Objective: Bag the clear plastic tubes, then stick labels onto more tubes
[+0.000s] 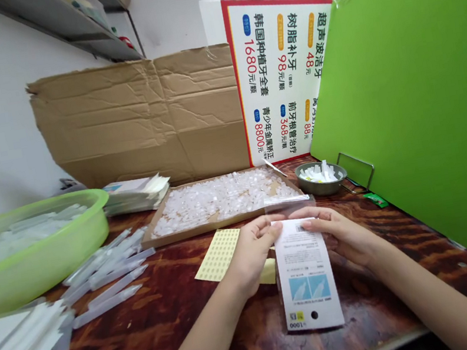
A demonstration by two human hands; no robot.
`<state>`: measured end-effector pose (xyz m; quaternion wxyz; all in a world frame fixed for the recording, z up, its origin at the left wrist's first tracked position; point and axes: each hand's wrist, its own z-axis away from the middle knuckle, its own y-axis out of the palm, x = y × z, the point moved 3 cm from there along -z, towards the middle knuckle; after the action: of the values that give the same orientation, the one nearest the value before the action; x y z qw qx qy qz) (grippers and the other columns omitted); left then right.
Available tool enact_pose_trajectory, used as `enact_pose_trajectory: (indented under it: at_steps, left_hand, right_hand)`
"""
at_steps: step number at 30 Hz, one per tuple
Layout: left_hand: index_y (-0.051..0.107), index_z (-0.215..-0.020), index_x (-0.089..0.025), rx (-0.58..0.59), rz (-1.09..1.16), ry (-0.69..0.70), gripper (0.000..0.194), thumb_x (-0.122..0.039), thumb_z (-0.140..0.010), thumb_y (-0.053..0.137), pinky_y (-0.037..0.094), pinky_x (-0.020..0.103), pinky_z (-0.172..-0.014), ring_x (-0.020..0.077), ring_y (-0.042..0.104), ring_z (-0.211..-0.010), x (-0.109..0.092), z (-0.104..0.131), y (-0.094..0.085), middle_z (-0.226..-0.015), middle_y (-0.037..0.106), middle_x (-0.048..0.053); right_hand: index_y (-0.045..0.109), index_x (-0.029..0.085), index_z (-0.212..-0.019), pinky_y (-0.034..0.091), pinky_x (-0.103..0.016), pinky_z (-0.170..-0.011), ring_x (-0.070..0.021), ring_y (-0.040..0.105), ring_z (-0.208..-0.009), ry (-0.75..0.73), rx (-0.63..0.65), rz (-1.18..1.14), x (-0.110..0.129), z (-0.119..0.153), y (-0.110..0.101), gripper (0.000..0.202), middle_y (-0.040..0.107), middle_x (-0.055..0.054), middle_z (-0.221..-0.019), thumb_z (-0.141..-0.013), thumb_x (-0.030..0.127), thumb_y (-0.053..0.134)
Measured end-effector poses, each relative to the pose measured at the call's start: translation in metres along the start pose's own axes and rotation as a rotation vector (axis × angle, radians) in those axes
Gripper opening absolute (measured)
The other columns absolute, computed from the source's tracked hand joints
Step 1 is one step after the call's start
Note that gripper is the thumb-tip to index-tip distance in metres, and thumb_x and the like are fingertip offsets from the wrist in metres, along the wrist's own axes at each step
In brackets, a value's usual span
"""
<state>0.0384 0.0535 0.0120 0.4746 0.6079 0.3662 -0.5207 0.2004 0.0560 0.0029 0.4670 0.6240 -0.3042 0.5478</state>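
Both hands grip the upper end of a printed packaging card (305, 261), which has two blue pictures and a round hang hole at its lower end. A clear plastic bag flap (291, 203) sticks out past the card's top. My left hand (252, 249) pinches the left corner, thumb on the face. My right hand (342, 231) pinches the right corner the same way. Beneath and beside my left hand lies a yellow sheet of small round stickers (220, 254). Just beyond the hands stands a shallow cardboard tray (206, 227) full of small clear plastic pieces.
At left, a green basin (91, 234) holds translucent tubes, and several tubes (115, 296) lie loose beside it. Card stacks (16, 349) sit front left and behind the basin. A metal bowl (322, 186) holds white slips. Cardboard (139, 119) and a green panel (417, 96) wall the table.
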Motion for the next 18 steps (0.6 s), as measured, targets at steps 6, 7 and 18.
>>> enact_pose_trajectory:
  at_steps: [6, 7, 18]
  left_hand:
    - [0.062, -0.100, -0.013, 0.083, -0.037, 0.044, 0.036, -0.036, -0.073, 0.068, 0.047, 0.024, -0.057, 0.0162, 0.060, -0.069, -0.008, 0.000, 0.000, -0.080, 0.066, 0.007]
    - [0.063, -0.100, -0.013, 0.109, -0.042, 0.059, 0.034, -0.035, -0.074, 0.066, 0.048, 0.024, -0.059, 0.0164, 0.061, -0.071, -0.010, 0.001, 0.001, -0.082, 0.066, 0.007]
    - [0.058, -0.078, -0.020, 0.050, -0.035, 0.186, 0.007, -0.026, -0.081, 0.056, 0.046, 0.020, -0.057, 0.0129, 0.055, -0.070, -0.017, 0.007, -0.002, -0.075, 0.058, 0.000]
  right_hand:
    - [0.070, 0.017, -0.087, 0.033, -0.017, -0.043, -0.0071, 0.051, -0.050, -0.040, -0.174, -0.058, 0.005, 0.000, -0.008, 0.029, 0.065, -0.001, -0.066, -0.062, 0.027, 0.077]
    - [0.070, 0.017, -0.085, 0.030, -0.017, -0.042, -0.0061, 0.048, -0.047, -0.053, -0.191, -0.078, 0.005, 0.000, -0.009, 0.027, 0.064, 0.000, -0.064, -0.062, 0.027, 0.077]
    - [0.068, 0.020, -0.062, 0.022, -0.019, -0.039, -0.0060, 0.034, -0.047, -0.315, -0.158, -0.085, 0.019, 0.009, -0.008, 0.007, 0.051, 0.001, -0.064, -0.066, 0.020, 0.062]
